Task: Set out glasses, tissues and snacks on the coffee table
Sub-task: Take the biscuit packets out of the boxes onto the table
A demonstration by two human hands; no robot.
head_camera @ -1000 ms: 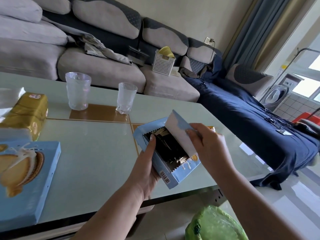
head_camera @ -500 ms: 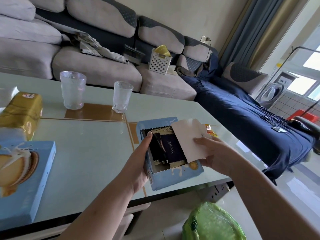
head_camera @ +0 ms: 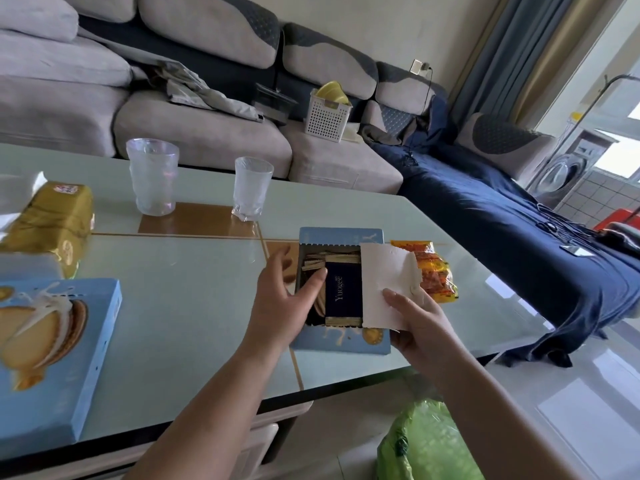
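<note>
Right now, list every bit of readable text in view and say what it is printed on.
"Yuogee": on the dark packet inside the opened blue biscuit box.
Red-and-white label on the gold tissue pack: too blurred to read.
Print on the orange snack bag: too blurred to read.
Closed blue biscuit box: no legible text.

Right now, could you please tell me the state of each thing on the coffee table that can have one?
Opened biscuit box: lying flat, flap torn back, dark packets showing.
Second biscuit box: closed, flat.
Tall glass: upright, empty.
Short glass: upright, empty.
Gold tissue pack: tissue sticking out.
Orange snack bag: lying flat.
Left hand: fingers reaching into the box.
Right hand: pinching the flap.
</note>
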